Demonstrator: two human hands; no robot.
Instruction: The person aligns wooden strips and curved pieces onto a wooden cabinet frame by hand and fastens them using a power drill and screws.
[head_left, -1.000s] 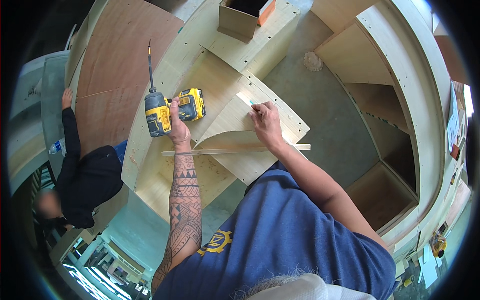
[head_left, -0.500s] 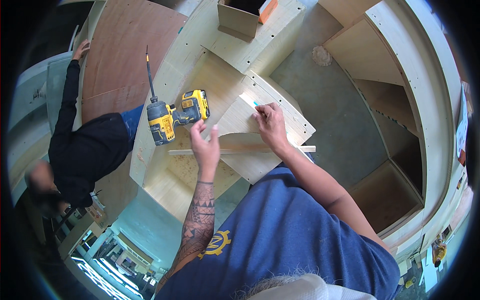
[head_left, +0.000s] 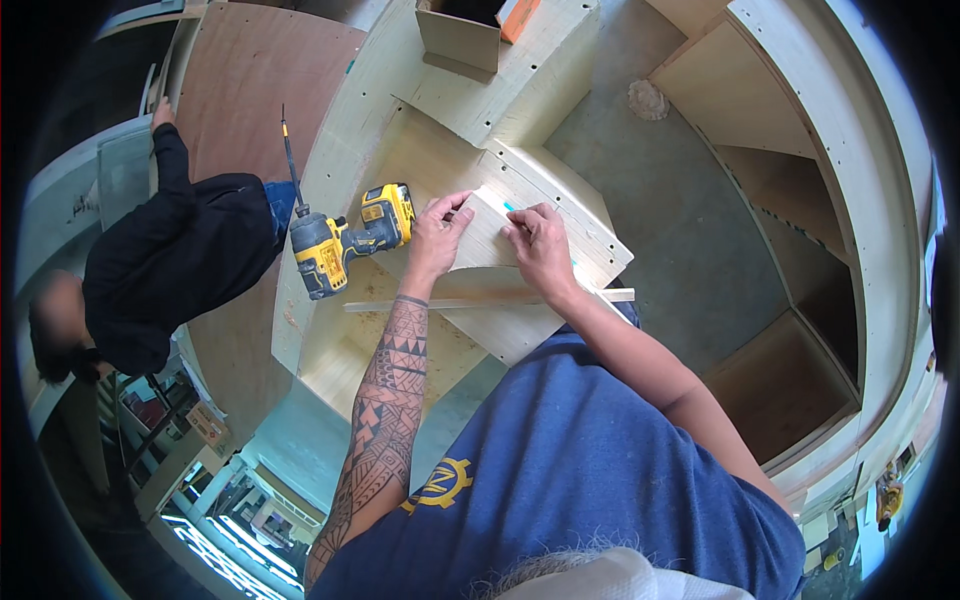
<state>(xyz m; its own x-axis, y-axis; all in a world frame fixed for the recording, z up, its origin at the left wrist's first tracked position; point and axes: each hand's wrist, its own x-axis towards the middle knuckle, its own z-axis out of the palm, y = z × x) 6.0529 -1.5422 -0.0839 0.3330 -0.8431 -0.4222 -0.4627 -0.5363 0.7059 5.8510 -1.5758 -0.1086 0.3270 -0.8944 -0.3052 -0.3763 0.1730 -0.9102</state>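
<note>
Left hand (head_left: 437, 236) and right hand (head_left: 543, 252), grasp unclear, overlapped a pale concave-edged plywood panel (head_left: 486, 238), yellow-black drill (head_left: 322, 257) near wooden cabinet (head_left: 345, 130)'s left edge.

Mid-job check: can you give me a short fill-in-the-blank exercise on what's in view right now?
In the picture, the drill is to the ____ of the left hand.
The board between the left hand and the right hand is made of ____.
The open box at the top is made of ____.
The person's shirt is ____ with a yellow emblem.

Missing words: left; wood; cardboard; blue.
</note>
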